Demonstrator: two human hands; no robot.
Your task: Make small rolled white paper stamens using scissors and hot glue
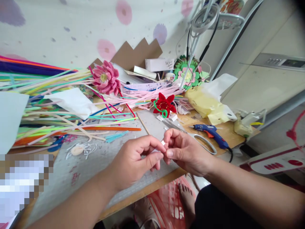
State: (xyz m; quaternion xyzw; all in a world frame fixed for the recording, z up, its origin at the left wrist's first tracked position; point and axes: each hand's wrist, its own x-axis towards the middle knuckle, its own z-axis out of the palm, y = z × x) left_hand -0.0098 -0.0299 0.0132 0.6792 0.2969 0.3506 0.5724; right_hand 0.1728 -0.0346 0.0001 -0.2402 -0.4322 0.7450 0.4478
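My left hand (140, 156) and my right hand (183, 149) meet just above the front part of the grey mat (95, 171). Thumb and forefinger are pinched on each, and the fingertips almost touch. Between them shows a small white piece (163, 142), thin like paper or tape; the fingers cover most of it. Beyond the hands lies a red fuzzy flower (164, 105) with a green curl of pipe cleaner on it. A pair of scissors (203, 143) lies behind my right hand, its blades partly hidden. A thin wooden stick (143, 123) points toward my left hand.
Bundles of coloured pipe cleaners (59, 117) fill the left and back. A blue glue gun (212, 135) rests at the right with its cord over the edge. A pink flower (106, 77), a green flower (188, 74) and a yellow plastic bag (202, 101) stand behind.
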